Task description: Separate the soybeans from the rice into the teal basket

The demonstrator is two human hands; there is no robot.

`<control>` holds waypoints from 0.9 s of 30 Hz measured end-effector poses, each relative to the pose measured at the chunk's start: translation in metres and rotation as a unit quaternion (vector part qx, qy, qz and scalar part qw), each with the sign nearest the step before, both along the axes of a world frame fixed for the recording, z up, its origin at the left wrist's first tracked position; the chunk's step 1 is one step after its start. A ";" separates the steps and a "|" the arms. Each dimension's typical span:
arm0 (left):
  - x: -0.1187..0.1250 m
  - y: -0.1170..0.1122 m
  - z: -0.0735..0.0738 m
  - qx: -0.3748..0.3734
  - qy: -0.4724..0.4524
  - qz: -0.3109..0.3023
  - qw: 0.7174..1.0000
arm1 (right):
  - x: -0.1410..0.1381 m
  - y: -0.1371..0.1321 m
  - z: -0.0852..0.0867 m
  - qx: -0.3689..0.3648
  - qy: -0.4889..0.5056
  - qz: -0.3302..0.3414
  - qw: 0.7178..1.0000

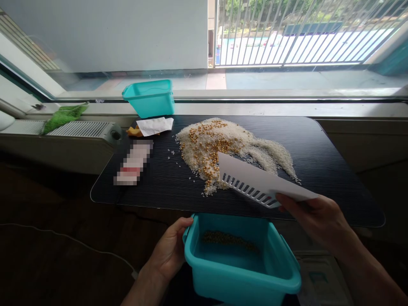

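Heap: a mound of white grains (pixel 245 131) with yellow beans (pixel 204 148) spread over its middle and left part; it lies on the dark tabletop (pixel 331 178), with loose grains scattered at its left and near edges and two ridges of white trailing off to its right.
Slotted scoop: a white plastic piece (pixel 258 175), its broad end over the near side of the heap, tilted, with a row of slots along the lower edge; whether it touches the grains I cannot tell.
Right hand: to the right of and nearer than the heap, this hand (pixel 318 216) has its fingers closed around the scoop's narrow end.
Teal bin: on the near side of the heap, below the table edge, the bin (pixel 239 280) has a band of small, dull-coloured pieces (pixel 229 239) on its floor.
Left hand: nearer than the heap and to its left, the hand (pixel 167 248) grips the bin's left end, thumb at the rim.
Teal tub: behind the heap and to its left, a second container (pixel 156 106).
Paper and cloth: left of the heap, white paper (pixel 155 126) lies partly over a yellow cloth (pixel 135 131).
Blurred item: left of the heap, nearer than the paper, a pixelated object (pixel 132 163).
Radiator: far left of the heap, the radiator (pixel 86 128) bears a green cloth (pixel 65 117).
Window: beyond the heap, with metal bars (pixel 283 55) outside.
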State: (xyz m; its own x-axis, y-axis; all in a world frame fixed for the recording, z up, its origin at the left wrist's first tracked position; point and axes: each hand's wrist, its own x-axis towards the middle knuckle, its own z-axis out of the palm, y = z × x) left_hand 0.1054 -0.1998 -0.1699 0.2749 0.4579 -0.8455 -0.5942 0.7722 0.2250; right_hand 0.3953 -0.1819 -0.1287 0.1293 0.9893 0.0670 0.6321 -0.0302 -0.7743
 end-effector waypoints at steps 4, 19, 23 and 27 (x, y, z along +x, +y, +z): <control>0.000 -0.001 0.001 -0.005 0.001 -0.002 1.000 | -0.003 -0.002 0.004 0.014 0.002 0.033 0.999; -0.002 -0.001 -0.005 0.000 -0.012 -0.007 1.000 | -0.006 -0.023 0.014 -0.017 0.036 -0.079 0.996; -0.003 -0.002 -0.007 0.007 -0.017 -0.018 1.000 | -0.009 -0.023 0.017 -0.015 0.018 -0.064 0.998; -0.003 -0.002 -0.007 0.008 -0.023 -0.014 1.000 | -0.009 -0.022 0.019 -0.023 0.024 -0.066 0.997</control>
State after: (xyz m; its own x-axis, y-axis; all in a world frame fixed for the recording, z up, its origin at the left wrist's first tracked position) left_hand 0.1027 -0.2017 -0.1765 0.3265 0.4629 -0.8241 -0.5822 0.7853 0.2105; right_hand 0.3860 -0.2035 -0.1093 0.2613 0.9652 0.0121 0.5822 -0.1476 -0.7995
